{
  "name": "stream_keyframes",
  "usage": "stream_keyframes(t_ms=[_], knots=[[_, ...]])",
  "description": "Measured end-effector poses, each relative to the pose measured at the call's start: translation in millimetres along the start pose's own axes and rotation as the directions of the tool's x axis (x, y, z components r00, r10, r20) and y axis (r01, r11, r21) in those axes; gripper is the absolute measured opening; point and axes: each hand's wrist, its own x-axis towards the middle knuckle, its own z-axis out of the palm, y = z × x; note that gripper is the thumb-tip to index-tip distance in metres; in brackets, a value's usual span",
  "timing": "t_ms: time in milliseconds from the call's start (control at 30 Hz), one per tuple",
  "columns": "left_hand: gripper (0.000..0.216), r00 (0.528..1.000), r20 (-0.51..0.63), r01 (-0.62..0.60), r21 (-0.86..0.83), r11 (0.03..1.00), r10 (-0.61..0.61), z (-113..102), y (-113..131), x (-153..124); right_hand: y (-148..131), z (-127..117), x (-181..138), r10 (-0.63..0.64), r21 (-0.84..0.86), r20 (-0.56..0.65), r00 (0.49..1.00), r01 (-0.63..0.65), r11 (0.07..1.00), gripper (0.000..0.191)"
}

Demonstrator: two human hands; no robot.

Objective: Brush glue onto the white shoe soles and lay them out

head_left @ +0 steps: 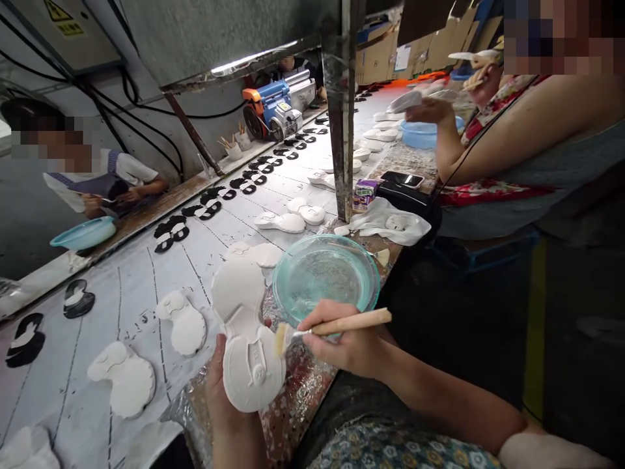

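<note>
In my left hand is a white shoe sole, held up with its moulded face toward me; the number on the heel is hard to read. My right hand grips a brush by its wooden handle. The pale bristles are at the sole's right edge; whether they touch it I cannot tell. Just beyond my right hand stands a round turquoise basin with a wet, translucent look. More white soles lie on the pale marked belt to the left of my left hand.
Black shoe parts line the belt's far side. A metal post rises from the near edge. A co-worker at right holds a sole; another person works across the belt. A phone lies at the right edge.
</note>
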Motion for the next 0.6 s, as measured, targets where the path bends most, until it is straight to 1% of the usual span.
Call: stream_keyframes(t_ms=[67, 167, 233, 300, 367, 400, 467, 500, 533, 600], knots=[[0.054, 0.999, -0.015, -0.030, 0.004, 1.000, 0.030, 0.9, 1.1, 1.7, -1.6, 2.2, -4.9, -0.017, 0.032, 0.015, 1.000, 0.016, 0.999, 0.010], [0.054, 0.993, -0.079, -0.088, -0.004, 0.996, 0.087, 2.3, 1.2, 5.3, 0.4, 4.4, -7.4, -0.017, 0.009, -0.041, 0.999, 0.017, 1.000, 0.011], [0.054, 0.990, -0.097, -0.100, 0.000, 0.995, 0.100, 2.7, 0.1, 7.6, 1.9, 5.7, -8.7, -0.017, 0.009, -0.060, 0.998, 0.018, 1.000, 0.010], [0.055, 0.988, -0.097, -0.118, 0.002, 0.993, 0.118, 3.6, -1.9, 8.5, 2.3, 8.5, -11.1, -0.093, 0.025, -0.046, 0.995, 0.095, 0.995, 0.010], [0.053, 0.978, -0.111, -0.178, 0.004, 0.984, 0.177, 5.6, -4.4, 8.1, 2.1, 12.2, -13.6, -0.202, 0.008, -0.057, 0.978, 0.203, 0.979, 0.010], [0.050, 0.968, -0.122, -0.218, 0.009, 0.976, 0.217, 6.8, -5.7, 7.6, 2.1, 13.9, -14.5, -0.237, -0.014, -0.074, 0.969, 0.237, 0.971, 0.010], [0.045, 0.947, -0.129, -0.296, 0.015, 0.955, 0.295, 8.6, -8.1, 6.7, 2.4, 16.7, -15.3, -0.267, -0.055, -0.113, 0.957, 0.263, 0.963, 0.009], [0.044, 0.937, -0.120, -0.328, 0.018, 0.945, 0.327, 8.8, -9.2, 6.6, 3.0, 18.0, -15.6, -0.291, -0.061, -0.112, 0.950, 0.286, 0.956, 0.009], [0.043, 0.928, -0.108, -0.356, 0.019, 0.934, 0.356, 8.5, -10.4, 6.8, 3.7, 19.6, -16.1, -0.333, -0.063, -0.095, 0.938, 0.328, 0.942, 0.009], [0.045, 0.914, -0.084, -0.397, 0.022, 0.917, 0.398, 6.6, -14.0, 7.7, 5.6, 24.1, -17.7, -0.449, -0.083, -0.050, 0.892, 0.444, 0.892, 0.008]])
